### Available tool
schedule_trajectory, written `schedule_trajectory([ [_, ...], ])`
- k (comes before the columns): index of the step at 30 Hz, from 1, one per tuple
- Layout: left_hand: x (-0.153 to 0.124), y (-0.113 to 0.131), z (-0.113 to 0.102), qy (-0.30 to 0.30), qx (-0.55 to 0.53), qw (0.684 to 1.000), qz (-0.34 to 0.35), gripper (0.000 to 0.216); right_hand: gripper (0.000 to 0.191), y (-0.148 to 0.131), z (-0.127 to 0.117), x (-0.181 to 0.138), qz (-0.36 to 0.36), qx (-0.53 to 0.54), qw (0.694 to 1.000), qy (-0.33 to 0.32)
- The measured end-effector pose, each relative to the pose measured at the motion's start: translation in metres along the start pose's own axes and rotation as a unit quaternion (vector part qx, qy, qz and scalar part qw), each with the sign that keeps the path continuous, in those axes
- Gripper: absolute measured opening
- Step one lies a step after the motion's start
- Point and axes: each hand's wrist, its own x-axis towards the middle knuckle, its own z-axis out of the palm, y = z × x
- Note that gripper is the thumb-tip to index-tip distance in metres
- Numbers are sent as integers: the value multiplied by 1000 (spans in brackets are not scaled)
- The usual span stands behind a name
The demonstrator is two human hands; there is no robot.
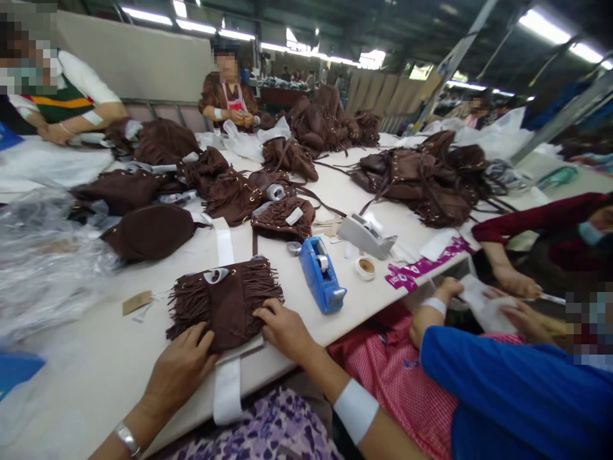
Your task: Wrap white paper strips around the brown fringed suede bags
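Note:
A dark brown fringed bag (230,313) lies on the table in front of me, with a white paper roll tucked at its top. My left hand (184,361) grips its lower left edge, fingers bent over the fringe. At the bag's right side my right hand (286,327) has its fingers curled on the edge; its thumb is partly hidden. A long white paper strip (228,390) runs beneath the bag and hangs over the table's front edge. Left of the bag lies a brown tag (136,303) with small white labels.
A blue tape dispenser (322,278), a grey tape dispenser (366,235) and a tape roll (365,268) stand to the right. More brown bags (416,179) cover the table's far side. Clear plastic bags (48,255) lie left. A co-worker in a blue sleeve (517,390) sits close at right.

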Motion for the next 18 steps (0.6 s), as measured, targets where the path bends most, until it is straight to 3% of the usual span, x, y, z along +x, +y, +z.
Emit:
schedule_trajectory([
  [4,-4,0,0,7,12,1000,3,28,18,24,-26,33,7,65,994,-84],
  [8,-2,1,1,-9,20,1000,-6,32,14,31,-33,74,36,112,988,-103],
  [11,0,1,1,-31,21,999,-22,33,18,22,-34,87,105,98,989,-27],
  [14,0,0,-1,-42,19,998,-33,31,33,9,-36,66,140,40,983,110],
  [16,0,0,-1,-41,15,998,-34,29,32,0,-35,40,98,4,978,184],
  [18,-2,-1,0,-45,10,998,-36,28,26,-9,-29,17,3,-15,983,183],
])
